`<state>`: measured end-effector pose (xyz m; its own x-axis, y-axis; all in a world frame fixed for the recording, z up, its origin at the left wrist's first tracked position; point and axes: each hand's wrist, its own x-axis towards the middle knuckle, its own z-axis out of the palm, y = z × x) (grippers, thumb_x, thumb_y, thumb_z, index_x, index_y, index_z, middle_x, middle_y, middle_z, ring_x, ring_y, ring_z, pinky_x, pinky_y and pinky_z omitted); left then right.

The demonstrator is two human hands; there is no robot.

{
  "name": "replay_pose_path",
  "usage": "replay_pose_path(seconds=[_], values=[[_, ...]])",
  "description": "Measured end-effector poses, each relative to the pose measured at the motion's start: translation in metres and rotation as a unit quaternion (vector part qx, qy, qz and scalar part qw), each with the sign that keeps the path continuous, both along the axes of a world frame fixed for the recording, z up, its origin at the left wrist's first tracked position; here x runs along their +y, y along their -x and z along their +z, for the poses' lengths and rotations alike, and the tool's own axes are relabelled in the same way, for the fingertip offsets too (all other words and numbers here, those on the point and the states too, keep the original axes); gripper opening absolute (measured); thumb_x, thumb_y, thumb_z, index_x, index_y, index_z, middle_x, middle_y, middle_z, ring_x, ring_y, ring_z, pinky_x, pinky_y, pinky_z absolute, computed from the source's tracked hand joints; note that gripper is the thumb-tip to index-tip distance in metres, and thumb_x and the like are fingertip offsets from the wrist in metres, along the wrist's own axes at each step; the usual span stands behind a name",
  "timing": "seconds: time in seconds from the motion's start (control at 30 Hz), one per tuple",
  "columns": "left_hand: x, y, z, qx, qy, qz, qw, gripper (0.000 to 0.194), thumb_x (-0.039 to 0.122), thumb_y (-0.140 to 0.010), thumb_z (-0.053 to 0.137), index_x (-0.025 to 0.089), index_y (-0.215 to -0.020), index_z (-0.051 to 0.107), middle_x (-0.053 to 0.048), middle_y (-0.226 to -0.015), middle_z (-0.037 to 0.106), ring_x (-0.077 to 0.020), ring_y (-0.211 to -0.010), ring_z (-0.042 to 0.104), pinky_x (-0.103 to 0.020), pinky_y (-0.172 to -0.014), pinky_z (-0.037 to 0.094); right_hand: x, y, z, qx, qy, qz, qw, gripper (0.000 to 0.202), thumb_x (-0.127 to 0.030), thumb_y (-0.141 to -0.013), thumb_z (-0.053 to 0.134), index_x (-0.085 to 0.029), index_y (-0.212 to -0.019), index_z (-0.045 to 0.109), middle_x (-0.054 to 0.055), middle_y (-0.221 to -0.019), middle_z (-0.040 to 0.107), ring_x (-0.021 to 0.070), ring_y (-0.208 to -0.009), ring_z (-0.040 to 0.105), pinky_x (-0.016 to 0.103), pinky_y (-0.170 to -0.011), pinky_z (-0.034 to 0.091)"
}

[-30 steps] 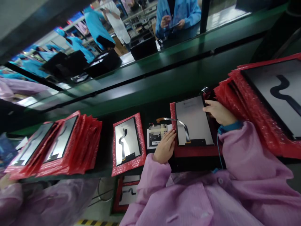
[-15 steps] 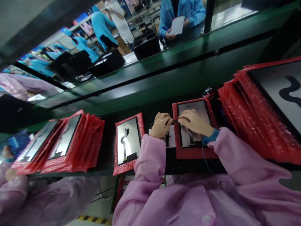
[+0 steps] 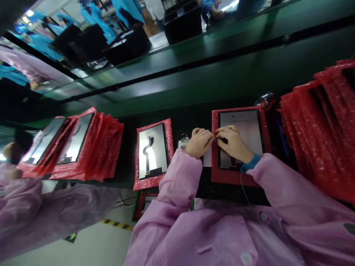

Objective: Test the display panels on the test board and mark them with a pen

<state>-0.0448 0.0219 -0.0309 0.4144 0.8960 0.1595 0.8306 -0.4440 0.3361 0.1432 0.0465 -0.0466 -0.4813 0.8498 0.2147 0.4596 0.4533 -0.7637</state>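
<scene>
A screen panel point(image 3: 246, 129) lies on a red bubble-wrap sheet point(image 3: 235, 177) on the dark bench. At its left edge the fingertips of both hands meet. My left hand point(image 3: 199, 142) is closed in a pinch, and what it grips is too small to make out. My right hand point(image 3: 233, 143), with a blue wrist band, rests over the panel, thumb and forefinger pinched on something tiny. A white item point(image 3: 207, 159) is partly hidden beneath my left hand. To the left, another panel point(image 3: 153, 149) with a curved black strip lies on red wrap.
Red-wrapped panels stand stacked at the left point(image 3: 104, 147) and right point(image 3: 313, 140). A shiny metal object point(image 3: 265, 99) sits behind the panel. A green ledge point(image 3: 166, 83) runs along the back. Another person's pink sleeve point(image 3: 22, 195) is at far left.
The view has shifted, with the bench higher in the picture. My hands have come closer together, their fingertips now meeting at the panel's left edge.
</scene>
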Motion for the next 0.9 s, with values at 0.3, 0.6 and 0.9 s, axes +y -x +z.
replay_pose_path(seconds=[0.3,0.6,0.9], values=[[0.000,-0.003,-0.007,-0.001,-0.037,0.011,0.999,0.026,0.023,-0.104,0.039,0.021,-0.088,0.060,-0.004,-0.090,0.069,-0.0201,-0.090,0.058,-0.039,-0.098,0.038,0.000,-0.001,-0.002,0.017,-0.006,-0.003,1.000,0.012,-0.021,-0.089,0.060,-0.021,-0.089,0.072,0.003,-0.116,0.074,0.0256,-0.111,0.053,0.045,-0.104,0.040],[0.000,-0.002,-0.011,-0.017,-0.053,0.002,0.998,0.029,0.025,-0.103,0.039,0.022,-0.085,0.061,-0.004,-0.083,0.066,-0.0206,-0.087,0.057,-0.041,-0.100,0.040,0.000,-0.001,-0.002,0.017,0.005,0.005,1.000,0.011,-0.022,-0.090,0.062,-0.022,-0.081,0.069,0.005,-0.114,0.074,0.0247,-0.112,0.054,0.044,-0.104,0.041],[-0.003,0.001,-0.005,-0.207,-0.212,0.264,0.918,0.030,0.030,-0.104,0.039,0.021,-0.124,0.058,-0.015,-0.132,0.061,-0.0275,-0.133,0.050,-0.053,-0.118,0.034,0.018,-0.022,0.013,0.015,0.009,-0.066,0.998,0.024,-0.035,-0.100,0.053,-0.021,-0.087,0.068,0.002,-0.094,0.072,0.0163,-0.090,0.061,0.032,-0.093,0.047]])
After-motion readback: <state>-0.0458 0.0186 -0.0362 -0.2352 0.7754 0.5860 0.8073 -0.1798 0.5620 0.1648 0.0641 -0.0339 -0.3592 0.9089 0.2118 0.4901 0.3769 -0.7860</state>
